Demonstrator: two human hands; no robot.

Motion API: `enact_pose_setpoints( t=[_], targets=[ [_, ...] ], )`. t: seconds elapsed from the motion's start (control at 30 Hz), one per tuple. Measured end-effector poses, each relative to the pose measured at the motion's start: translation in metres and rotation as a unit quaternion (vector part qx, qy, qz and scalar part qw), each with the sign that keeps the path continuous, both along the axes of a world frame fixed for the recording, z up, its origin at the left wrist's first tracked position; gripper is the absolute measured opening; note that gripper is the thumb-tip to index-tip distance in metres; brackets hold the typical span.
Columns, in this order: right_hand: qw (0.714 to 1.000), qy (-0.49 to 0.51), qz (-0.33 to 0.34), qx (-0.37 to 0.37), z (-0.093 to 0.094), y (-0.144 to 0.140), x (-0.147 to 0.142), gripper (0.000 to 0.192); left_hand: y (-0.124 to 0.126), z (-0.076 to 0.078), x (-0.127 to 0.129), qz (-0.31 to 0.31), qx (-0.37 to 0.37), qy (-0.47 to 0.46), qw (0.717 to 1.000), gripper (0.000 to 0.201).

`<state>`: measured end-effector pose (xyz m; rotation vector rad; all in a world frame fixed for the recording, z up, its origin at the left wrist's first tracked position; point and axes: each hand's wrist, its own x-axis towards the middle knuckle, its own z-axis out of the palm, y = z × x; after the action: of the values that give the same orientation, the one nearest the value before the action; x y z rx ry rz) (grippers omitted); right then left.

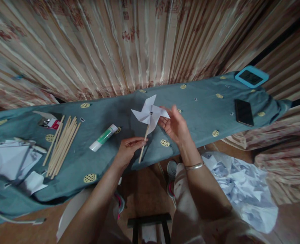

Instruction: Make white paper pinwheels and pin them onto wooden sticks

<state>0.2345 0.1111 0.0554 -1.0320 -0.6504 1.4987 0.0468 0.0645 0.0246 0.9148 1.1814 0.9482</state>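
Observation:
A white paper pinwheel (147,114) with a dark round pin at its centre is held upright over the cloth. My left hand (128,149) pinches its thin wooden stick (141,154) between thumb and fingers. My right hand (174,124) is beside the pinwheel's right blade, fingers spread and palm turned toward it; whether the fingertips touch the paper I cannot tell. Left of my left hand lies a green and white glue tube (103,137). Farther left is a bundle of wooden sticks (63,147).
A blue-green cloth (150,149) covers the long table. Paper sheets (12,161), a small red and white packet (52,122) and a white cable (15,221) lie left. To the right are a dark phone (243,112), a blue clock (251,77) and, below, a bag of folded paper (241,189).

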Motion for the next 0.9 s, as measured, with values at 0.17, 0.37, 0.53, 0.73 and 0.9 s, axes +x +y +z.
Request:
enact_pose_setpoints(
  t=[0.17, 0.37, 0.53, 0.73, 0.9],
  targets=[
    [1.0, -0.004, 0.027, 0.009, 0.0089, -0.0017, 0.0052, 0.048, -0.0004, 0.0011, 0.0013, -0.017, -0.005, 0.003, 1.0, 0.024],
    [0.999, -0.013, 0.032, 0.017, 0.0031, -0.0008, 0.0064, 0.041, -0.0007, 0.0003, 0.0008, -0.016, -0.002, 0.013, 1.0, 0.027],
    [0.999, -0.008, 0.024, 0.037, 0.0008, -0.0012, 0.006, 0.04, -0.0005, -0.0005, 0.0007, -0.012, 0.002, 0.012, 1.0, 0.026],
    [0.999, -0.012, 0.014, 0.034, 0.0029, -0.0027, 0.0036, 0.036, -0.0002, -0.0001, 0.0011, -0.003, 0.003, 0.016, 1.0, 0.027],
    [0.999, -0.002, 0.01, 0.034, 0.0005, -0.002, 0.0027, 0.032, 0.0001, 0.0002, 0.0007, -0.001, 0.003, 0.02, 1.0, 0.03]
  ],
)
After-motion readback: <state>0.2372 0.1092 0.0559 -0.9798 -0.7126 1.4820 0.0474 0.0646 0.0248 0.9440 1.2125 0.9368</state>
